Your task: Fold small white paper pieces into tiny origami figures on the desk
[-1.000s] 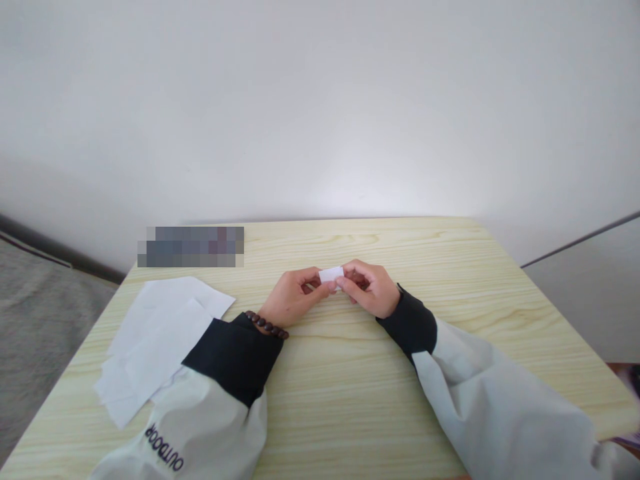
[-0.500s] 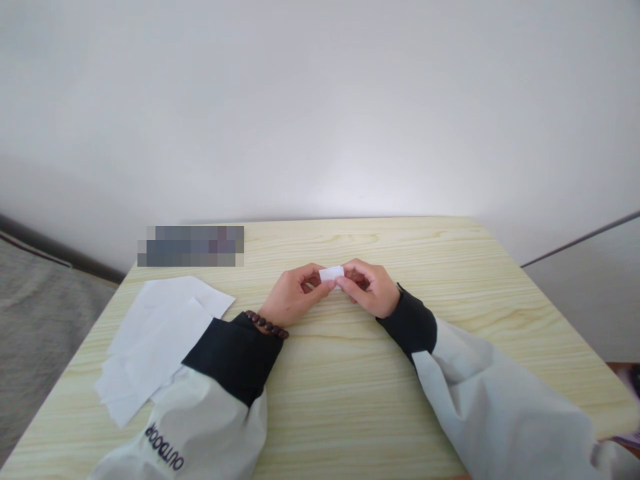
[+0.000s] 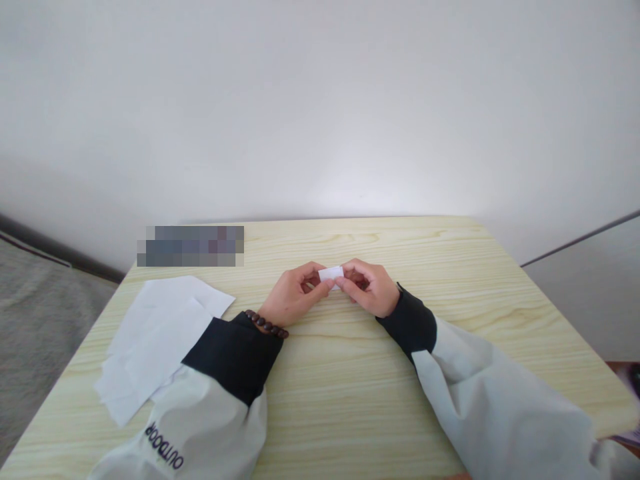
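A small white piece of folded paper (image 3: 331,273) is pinched between my two hands over the middle of the table. My left hand (image 3: 296,291), with a dark bead bracelet at the wrist, grips its left end between thumb and fingers. On the right end, my right hand (image 3: 367,287) closes its thumb and fingers the same way. Both thumbs nearly meet at the near edge of the paper. The fingertips behind it are partly hidden.
Several loose white sheets of paper (image 3: 165,333) lie overlapping on the left of the wood-grain table (image 3: 345,400), beside my left sleeve. A blurred-out dark object (image 3: 193,247) sits at the back left. A white wall (image 3: 320,120) rises behind the table.
Almost nothing differs. Both hands keep the same hold on the folded paper, which has shifted or tilted very slightly.
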{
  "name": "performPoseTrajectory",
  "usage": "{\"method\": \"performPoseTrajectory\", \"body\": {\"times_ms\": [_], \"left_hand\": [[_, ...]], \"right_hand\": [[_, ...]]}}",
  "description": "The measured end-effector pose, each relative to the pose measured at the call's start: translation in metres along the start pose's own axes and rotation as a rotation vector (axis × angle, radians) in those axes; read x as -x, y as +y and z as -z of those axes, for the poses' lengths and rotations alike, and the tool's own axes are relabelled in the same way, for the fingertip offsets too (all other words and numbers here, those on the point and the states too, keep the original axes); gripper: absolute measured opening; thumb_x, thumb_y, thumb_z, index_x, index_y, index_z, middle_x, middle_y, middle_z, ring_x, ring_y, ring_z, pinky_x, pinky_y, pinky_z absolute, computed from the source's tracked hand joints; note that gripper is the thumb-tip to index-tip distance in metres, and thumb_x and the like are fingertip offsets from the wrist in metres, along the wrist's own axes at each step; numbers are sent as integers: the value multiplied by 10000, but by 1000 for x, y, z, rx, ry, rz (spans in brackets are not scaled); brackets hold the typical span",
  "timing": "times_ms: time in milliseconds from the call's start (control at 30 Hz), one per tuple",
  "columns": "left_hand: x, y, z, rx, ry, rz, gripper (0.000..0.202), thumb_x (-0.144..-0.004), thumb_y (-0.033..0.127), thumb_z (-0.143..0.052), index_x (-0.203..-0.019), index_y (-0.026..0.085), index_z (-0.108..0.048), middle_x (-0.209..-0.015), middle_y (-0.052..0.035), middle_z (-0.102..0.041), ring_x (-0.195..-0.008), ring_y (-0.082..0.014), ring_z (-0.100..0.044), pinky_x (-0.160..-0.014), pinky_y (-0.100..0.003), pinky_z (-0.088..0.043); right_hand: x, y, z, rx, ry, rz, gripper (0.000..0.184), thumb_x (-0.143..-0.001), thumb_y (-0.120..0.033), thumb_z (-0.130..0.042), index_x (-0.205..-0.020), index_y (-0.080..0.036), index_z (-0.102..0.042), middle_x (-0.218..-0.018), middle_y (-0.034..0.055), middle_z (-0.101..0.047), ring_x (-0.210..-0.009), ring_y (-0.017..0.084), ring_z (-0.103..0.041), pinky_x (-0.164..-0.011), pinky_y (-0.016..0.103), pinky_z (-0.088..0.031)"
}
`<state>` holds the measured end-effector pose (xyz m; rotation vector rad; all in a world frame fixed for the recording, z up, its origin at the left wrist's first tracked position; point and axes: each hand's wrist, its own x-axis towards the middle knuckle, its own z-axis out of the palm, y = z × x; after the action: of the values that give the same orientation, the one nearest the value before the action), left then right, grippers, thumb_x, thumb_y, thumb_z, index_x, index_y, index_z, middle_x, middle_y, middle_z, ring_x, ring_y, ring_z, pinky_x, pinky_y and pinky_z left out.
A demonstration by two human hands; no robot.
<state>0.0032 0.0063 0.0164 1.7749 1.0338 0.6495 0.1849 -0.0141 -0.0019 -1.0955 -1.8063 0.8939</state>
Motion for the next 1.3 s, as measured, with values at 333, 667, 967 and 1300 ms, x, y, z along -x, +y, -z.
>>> {"method": "performPoseTrajectory", "body": {"times_ms": [333,667,967,1300], "left_hand": [[0,-2,0,-14,3,-4,290,-789,424,-546,-885,152,-576,-676,-7,-617,-545,-112,-558,-514,-220,-435],[0,-1,0,-8,-2,1,292,-778,420,-555,-879,147,-575,-682,-9,-620,-547,-113,-559,-520,-225,-441],[-1,-1,0,-18,0,2,279,-775,409,-558,-866,146,-583,-677,-9,-621,-562,-118,-564,-532,-230,-445],[-1,-2,0,-10,-3,-4,273,-782,405,-554,-870,148,-585,-673,-7,-615,-558,-115,-556,-522,-223,-433]], "right_hand": [[0,0,0,16,1,5,161,-821,-334,-529,-806,-175,-520,-564,-38,-504,-431,60,-422,-409,183,-329],[0,3,-1,0,-6,-14,176,-818,-344,-536,-850,-171,-530,-621,-25,-533,-445,59,-446,-416,183,-345],[0,2,0,1,-5,-12,170,-807,-337,-545,-847,-172,-530,-614,-25,-542,-441,60,-452,-414,180,-351],[1,3,0,-9,-5,-8,165,-807,-330,-548,-846,-170,-533,-600,-31,-530,-434,60,-446,-411,183,-343]]}}
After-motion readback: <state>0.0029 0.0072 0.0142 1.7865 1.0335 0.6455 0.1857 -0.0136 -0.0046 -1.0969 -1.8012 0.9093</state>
